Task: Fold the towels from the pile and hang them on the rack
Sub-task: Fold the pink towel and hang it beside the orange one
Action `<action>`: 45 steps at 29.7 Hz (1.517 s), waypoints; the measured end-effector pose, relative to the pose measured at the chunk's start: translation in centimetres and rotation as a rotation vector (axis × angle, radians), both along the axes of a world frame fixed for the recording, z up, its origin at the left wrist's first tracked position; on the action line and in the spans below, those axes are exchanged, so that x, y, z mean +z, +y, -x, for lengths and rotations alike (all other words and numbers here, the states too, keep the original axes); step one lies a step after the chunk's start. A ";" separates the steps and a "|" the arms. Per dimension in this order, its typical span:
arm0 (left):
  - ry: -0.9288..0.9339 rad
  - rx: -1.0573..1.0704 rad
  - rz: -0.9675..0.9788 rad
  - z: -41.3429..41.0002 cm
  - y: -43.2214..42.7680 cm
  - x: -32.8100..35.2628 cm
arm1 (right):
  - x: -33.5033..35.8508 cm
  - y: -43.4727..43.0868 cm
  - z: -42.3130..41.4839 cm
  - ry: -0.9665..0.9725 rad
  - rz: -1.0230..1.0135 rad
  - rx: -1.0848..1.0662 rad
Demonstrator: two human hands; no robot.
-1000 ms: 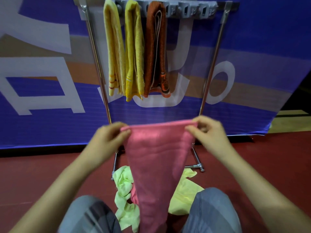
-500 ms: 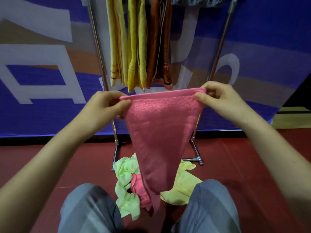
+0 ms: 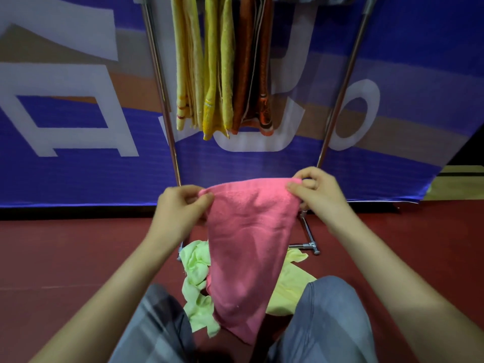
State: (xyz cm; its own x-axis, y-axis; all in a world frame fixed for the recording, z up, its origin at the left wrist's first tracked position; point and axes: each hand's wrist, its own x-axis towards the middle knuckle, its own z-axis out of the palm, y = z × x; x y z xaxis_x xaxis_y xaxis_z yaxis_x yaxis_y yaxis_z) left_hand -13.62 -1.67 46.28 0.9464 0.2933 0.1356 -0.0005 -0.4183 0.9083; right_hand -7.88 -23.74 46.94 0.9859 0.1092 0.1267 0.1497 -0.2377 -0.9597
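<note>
A pink towel (image 3: 248,247) hangs in front of me, held by its top edge. My left hand (image 3: 180,208) pinches the left corner and my right hand (image 3: 314,192) pinches the right corner. The towel's lower end narrows and dangles between my knees. Under it on the floor lies the pile: a light green towel (image 3: 195,279) and a pale yellow towel (image 3: 290,286). The metal rack (image 3: 162,100) stands behind, with two yellow towels (image 3: 204,74) and an orange towel (image 3: 254,69) hanging folded from its top bar.
A blue banner (image 3: 78,166) with white and tan shapes stands right behind the rack. The floor (image 3: 65,258) is dark red. The rack's right post (image 3: 337,100) and foot (image 3: 309,244) are close behind my right hand. My knees in grey trousers (image 3: 322,310) frame the pile.
Both hands rose with the pink towel half a second ago and have now come back down and closer together. The towel's top edge is slacker and shorter.
</note>
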 end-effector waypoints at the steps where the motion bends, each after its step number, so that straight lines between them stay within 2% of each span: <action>1: 0.013 0.006 0.017 0.2 -0.3 -0.8 | -0.7 0.4 0.3 0.007 0.018 -0.004; 12: -0.033 -0.083 0.085 0.9 -5.0 -3.3 | -3.0 5.0 3.5 0.177 -0.183 0.103; 16: -0.012 -0.080 0.129 1.0 -4.7 -3.7 | -2.6 5.0 4.2 0.309 -0.375 0.159; 18: -0.004 -0.109 0.136 1.3 -4.6 -3.8 | -2.8 4.9 4.4 0.341 -0.367 0.195; 22: -0.022 -0.111 0.024 1.2 -4.2 -4.0 | -3.2 4.7 4.4 0.356 -0.340 0.274; 24: -0.058 -0.149 0.044 1.0 -3.6 -3.8 | -3.4 4.7 4.5 0.311 -0.349 0.295; 26: -0.087 -0.209 0.041 0.9 -3.0 -3.2 | -3.3 4.5 4.2 0.206 -0.327 0.227; 29: -0.163 -0.315 -0.001 0.8 -2.4 -1.0 | -2.7 3.8 2.9 0.098 -0.155 0.163; 32: -0.247 -0.403 -0.078 0.9 -2.1 2.7 | -0.2 3.7 1.8 0.058 0.018 0.256; 35: -0.396 -0.419 -0.105 0.9 -1.6 6.7 | 3.5 3.7 1.3 -0.113 -0.151 0.271; 37: -0.450 -0.388 -0.038 0.3 -1.0 8.0 | 5.2 3.5 0.7 -0.211 -0.198 0.253; 41: -0.272 -0.314 0.024 -0.7 -0.7 6.8 | 4.3 4.5 0.4 -0.170 -0.101 0.223; 45: -0.285 -0.305 0.000 -0.5 -0.5 6.6 | 3.9 4.3 0.7 -0.157 -0.119 0.215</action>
